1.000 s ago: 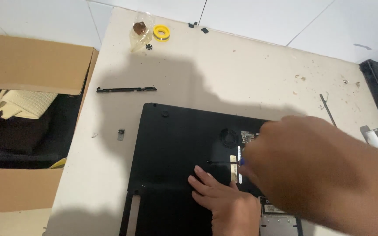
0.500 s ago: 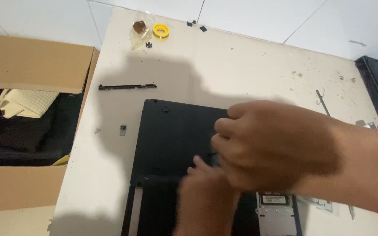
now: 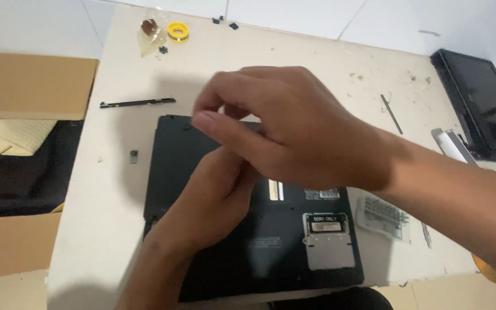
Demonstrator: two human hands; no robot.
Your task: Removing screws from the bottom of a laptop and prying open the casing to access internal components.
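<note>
While lying bottom-up on the table (image 3: 116,229), black laptop (image 3: 173,155) under both hands: left hand (image 3: 216,195) curled, grasp hidden; right hand (image 3: 282,132) pinching, contents unclear. White label (image 3: 324,225) at four o'clock; cardboard box (image 3: 24,86) at nine.

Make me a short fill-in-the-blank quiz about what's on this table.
1. Both hands, left hand and right hand, are above the upturned black ____.
2. The roll of tape at the table's far edge is ____.
3. Left of the table stands an open ____ box.

Missing words: laptop; yellow; cardboard
</note>
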